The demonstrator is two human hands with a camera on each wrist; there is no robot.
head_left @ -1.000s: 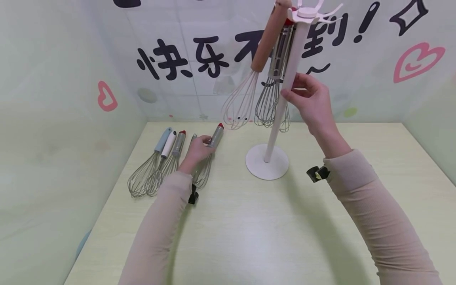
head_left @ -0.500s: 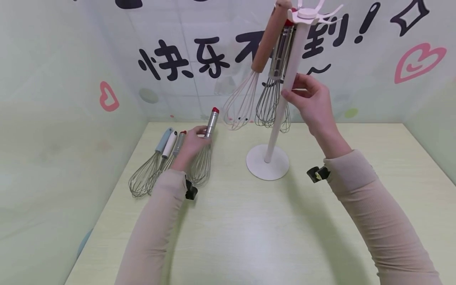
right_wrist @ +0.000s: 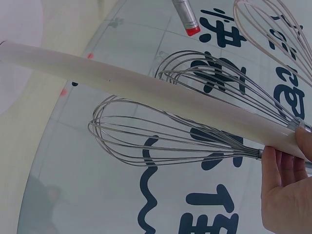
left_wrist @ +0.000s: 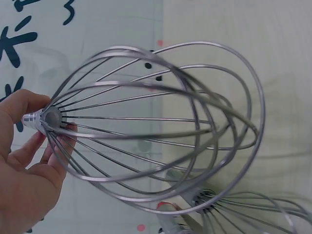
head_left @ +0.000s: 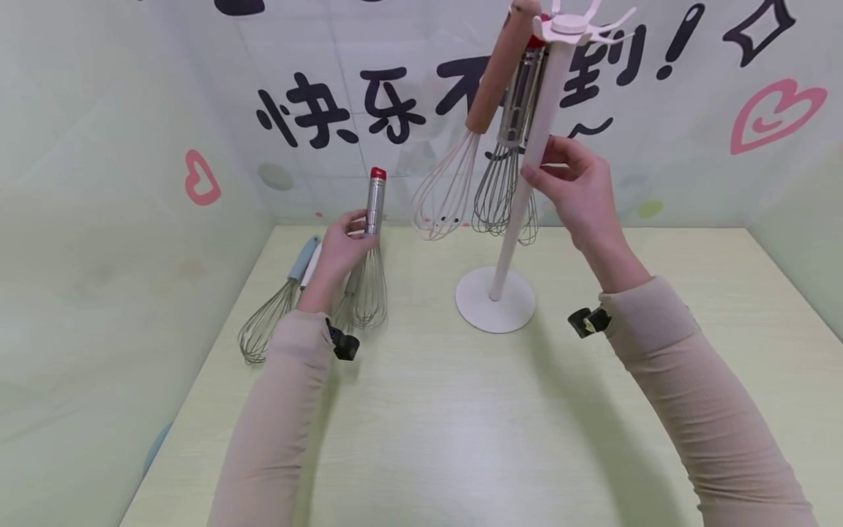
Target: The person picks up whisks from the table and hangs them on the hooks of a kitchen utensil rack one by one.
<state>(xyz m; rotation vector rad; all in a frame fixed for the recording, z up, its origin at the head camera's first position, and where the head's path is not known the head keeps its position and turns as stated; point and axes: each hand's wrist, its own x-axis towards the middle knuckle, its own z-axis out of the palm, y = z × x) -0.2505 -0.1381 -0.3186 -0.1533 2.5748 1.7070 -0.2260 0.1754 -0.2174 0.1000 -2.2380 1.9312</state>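
My left hand [head_left: 339,249] grips a whisk by its steel handle [head_left: 375,203], red-capped end up and wires hanging down. In the left wrist view its wire balloon spreads out from the metal collar [left_wrist: 52,117] at my fingertips. My right hand [head_left: 579,190] holds the white pole [head_left: 538,132] of a tall rack between thumb and fingers. From the rack's hooked top [head_left: 569,25] hang a brown-handled whisk [head_left: 494,80] with pale pink wires and a steel-handled whisk [head_left: 520,102] with a red cap. Another hanging steel whisk [right_wrist: 180,151] shows beyond the pole in the right wrist view.
A blue-handled whisk [head_left: 303,258] lies at the table's left, beside a white-handled whisk [head_left: 312,265] partly hidden by my left arm. More whisk wires [left_wrist: 253,204] lie below the held whisk. The rack's round white base [head_left: 474,304] stands on the pale table [head_left: 454,410].
My left hand has lifted the red-capped steel whisk off the table, moved it up and slightly left, and turned it more upright. My right hand stays on the pole.
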